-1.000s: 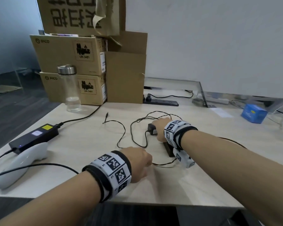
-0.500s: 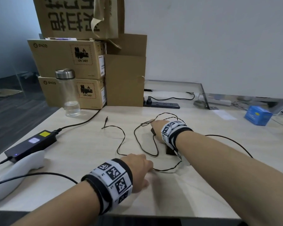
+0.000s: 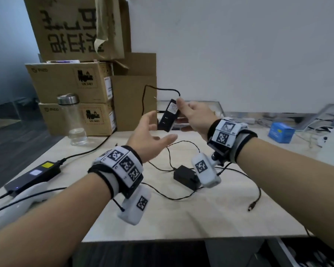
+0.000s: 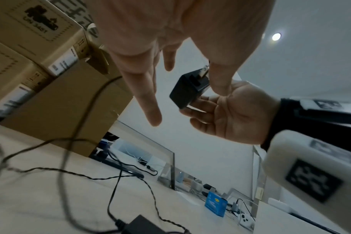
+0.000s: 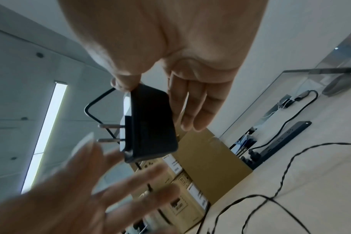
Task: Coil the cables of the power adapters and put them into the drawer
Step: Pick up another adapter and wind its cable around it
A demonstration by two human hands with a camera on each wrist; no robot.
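— Fingers first: our right hand (image 3: 194, 117) pinches the black adapter (image 3: 169, 118) up in the air, thumb (image 5: 124, 82) on its upper end, the other fingers (image 5: 192, 109) lying along its back. Do we agree?

— We do. From the right wrist, the adapter's two metal prongs stick out on the side away from those fingers, and its cable (image 3: 152, 91) leaves from the top end by the thumb, arches over and drops beside the cardboard boxes (image 3: 79, 83).

— And our left hand (image 3: 149, 139)?

— Spread wide, palm up, holding nothing. It sits just below and beside the adapter, near it; whether a fingertip touches it we cannot tell.

— Where is all this relative to the table (image 3: 181, 214)?

— Above its far half, in front of the boxes. A second adapter (image 3: 185, 176) lies flat on the table below our right wrist, its thin cord (image 3: 258, 193) looping loose around it, plug end toward the near edge.

— And left of that?

— A larger power brick (image 3: 33, 176) near the left edge, with a clear bottle (image 3: 71, 118) beyond it against the boxes.
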